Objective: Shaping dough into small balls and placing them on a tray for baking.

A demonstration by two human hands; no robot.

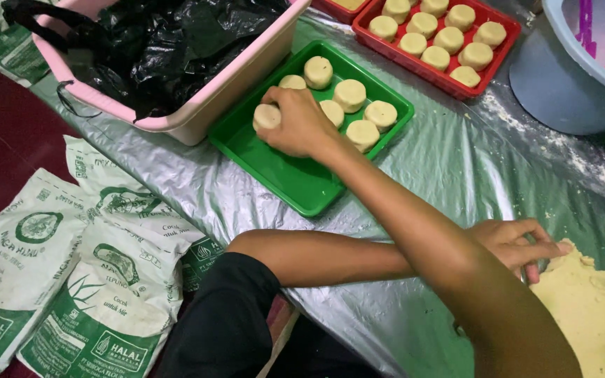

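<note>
The right hand is reaching across the body and over the left forearm, fingers curled down around a pale round puck of moulded dough, which sits at the back left of the shallow green plastic tray. That grip is closed on the puck from above, fingertips on its sides, and the puck looks to be touching the tray floor or just off it; I cannot tell which. Six more pucks stand in loose rows just beside it, close enough to get nudged. By the look of it this piece is light, soft and crumbly, so it wants a gentle hold on the rim, not a squeeze on the flat face. The left hand is well apart, down at the mound of pale yellow dough on the silvery plastic sheet covering the worktop, fingers pinched narrow; whether they hold a bit of dough is hidden. Beyond the green tray sit a red plastic tray of the same pucks and a pink plastic tub lined with a black bag.
</note>
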